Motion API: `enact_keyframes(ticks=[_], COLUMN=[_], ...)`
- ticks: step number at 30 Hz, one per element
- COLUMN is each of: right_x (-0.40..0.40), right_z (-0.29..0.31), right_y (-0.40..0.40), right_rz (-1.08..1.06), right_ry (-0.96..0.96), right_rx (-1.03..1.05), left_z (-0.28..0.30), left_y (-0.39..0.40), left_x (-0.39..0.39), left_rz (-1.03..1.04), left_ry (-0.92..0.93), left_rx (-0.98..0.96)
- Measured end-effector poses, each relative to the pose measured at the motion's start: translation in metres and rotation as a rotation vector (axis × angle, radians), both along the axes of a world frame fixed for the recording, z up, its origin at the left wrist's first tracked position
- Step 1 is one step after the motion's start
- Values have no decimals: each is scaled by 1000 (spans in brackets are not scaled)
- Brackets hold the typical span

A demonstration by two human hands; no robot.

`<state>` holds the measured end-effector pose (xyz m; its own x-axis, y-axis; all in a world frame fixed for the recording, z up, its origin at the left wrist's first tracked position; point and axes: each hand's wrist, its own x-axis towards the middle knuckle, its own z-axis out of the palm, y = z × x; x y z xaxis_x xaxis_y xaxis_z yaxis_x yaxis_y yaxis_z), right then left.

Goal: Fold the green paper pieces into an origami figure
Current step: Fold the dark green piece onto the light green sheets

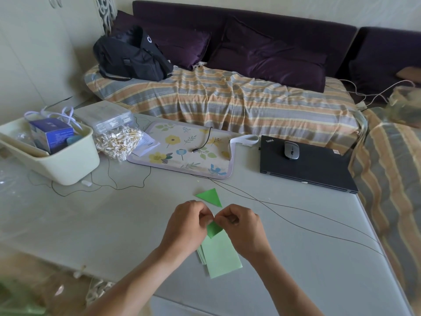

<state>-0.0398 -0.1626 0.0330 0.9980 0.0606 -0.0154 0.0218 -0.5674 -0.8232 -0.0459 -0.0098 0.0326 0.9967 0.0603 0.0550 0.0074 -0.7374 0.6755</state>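
Folding one small dark green paper piece (pixel 213 229), mid-crease, near the table's (pixel 296 258) front edge.

Pinched between left hand (pixel 187 226) and right hand (pixel 242 226), both with fingers curled on its upper tip, just above a stack of pale green paper sheets (pixel 220 256) lying flat below. Finished dark green folded triangle (pixel 210 195) set down just beyond the hands, towards the table's middle. Judged early in the task: one unit done, a second being creased. Next move likely calls for pressing the fold sharp with corners aligned, then laying it beside the triangle.
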Motion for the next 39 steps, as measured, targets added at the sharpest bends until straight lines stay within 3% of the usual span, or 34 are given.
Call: enact_keyframes(ticks=[23, 27, 31, 39], right_x=[3, 5, 3, 7], right_z=[1, -4, -7, -6], right_y=[-3, -4, -3, -6], right_rz=[-134, -124, 18, -147], right_ry=[11, 162, 385, 294], right_rx=[39, 172, 384, 432], left_z=[-2, 3, 5, 3], left_y=[-1, 1, 1, 0], left_x=[0, 0, -1, -4], left_rz=[136, 197, 257, 102], left_ry=[73, 128, 184, 479], left_rx=[-55, -200, -435, -539])
